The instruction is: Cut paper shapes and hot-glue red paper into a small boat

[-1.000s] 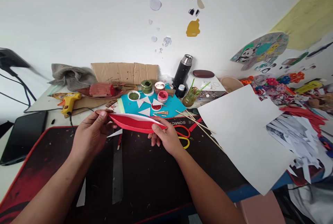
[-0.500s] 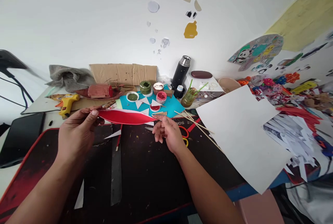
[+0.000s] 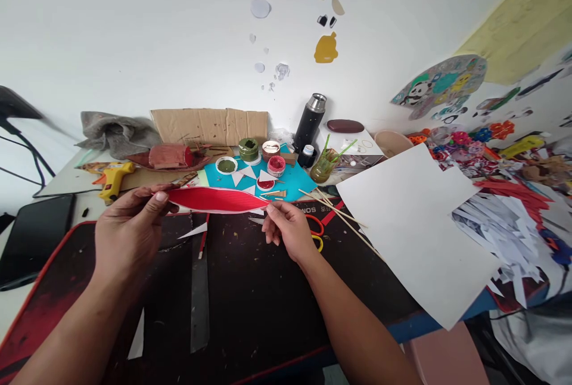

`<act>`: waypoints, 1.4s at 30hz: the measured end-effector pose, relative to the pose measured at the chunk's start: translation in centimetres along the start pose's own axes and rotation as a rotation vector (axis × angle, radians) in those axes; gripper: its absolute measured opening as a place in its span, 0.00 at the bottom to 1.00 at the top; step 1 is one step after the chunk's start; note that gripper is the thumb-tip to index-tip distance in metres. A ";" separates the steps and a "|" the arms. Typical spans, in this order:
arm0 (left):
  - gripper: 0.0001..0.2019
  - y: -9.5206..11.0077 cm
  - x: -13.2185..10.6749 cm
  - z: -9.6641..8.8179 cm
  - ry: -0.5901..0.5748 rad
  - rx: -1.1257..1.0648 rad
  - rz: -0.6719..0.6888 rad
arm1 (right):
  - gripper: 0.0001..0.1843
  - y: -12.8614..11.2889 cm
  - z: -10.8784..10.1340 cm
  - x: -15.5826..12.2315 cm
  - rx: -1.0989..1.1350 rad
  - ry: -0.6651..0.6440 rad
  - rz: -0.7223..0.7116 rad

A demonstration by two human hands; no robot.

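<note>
Stretched between my hands is a long red piece (image 3: 214, 200) with white edges, ribbed on its face and tapering toward both ends; it looks like paper or card. My left hand (image 3: 136, 218) pinches its left end between thumb and fingers. At the right tip, my right hand (image 3: 288, 227) has its thumb and forefinger closed on it, the other fingers curled below. The piece is raised above the dark mat (image 3: 250, 313). Behind it, open paint jars (image 3: 248, 151) and white paper triangles (image 3: 243, 175) lie on a blue sheet (image 3: 304, 182).
Scissors (image 3: 316, 227) and thin sticks (image 3: 342, 215) lie right of my right hand, beside a large white sheet (image 3: 411, 224). A clear ruler (image 3: 199, 307) and pencil (image 3: 203, 239) rest on the mat. A yellow glue gun (image 3: 114, 181), black flask (image 3: 310, 123) and brush jar (image 3: 325, 165) stand behind.
My right thumb and forefinger have closed on the red piece's right tip; before, the forefinger was stretched along it. The view has shifted slightly.
</note>
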State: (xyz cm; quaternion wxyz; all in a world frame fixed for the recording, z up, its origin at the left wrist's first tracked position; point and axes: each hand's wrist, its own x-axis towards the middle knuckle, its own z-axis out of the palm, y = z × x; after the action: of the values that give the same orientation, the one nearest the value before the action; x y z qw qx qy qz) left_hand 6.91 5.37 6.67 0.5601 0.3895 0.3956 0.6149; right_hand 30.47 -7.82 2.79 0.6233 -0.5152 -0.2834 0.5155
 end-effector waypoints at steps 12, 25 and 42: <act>0.25 0.2 -0.2 0.4 -0.004 0.019 -0.026 | 0.24 -0.2 0.1 -0.1 -0.093 0.036 -0.034; 0.27 -0.1 -0.2 0.5 -0.018 0.000 -0.074 | 0.25 -0.3 0.0 -0.2 -0.150 0.046 -0.045; 0.30 -2.2 -0.6 -0.2 -0.182 0.021 -0.314 | 0.32 -0.5 -0.9 0.3 -0.089 0.184 -0.081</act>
State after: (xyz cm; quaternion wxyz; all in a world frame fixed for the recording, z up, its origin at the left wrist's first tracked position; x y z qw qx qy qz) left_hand 7.58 4.87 4.58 0.6787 0.3827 0.4056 0.4779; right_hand 31.54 -7.88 2.88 0.6435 -0.5755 -0.2681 0.4275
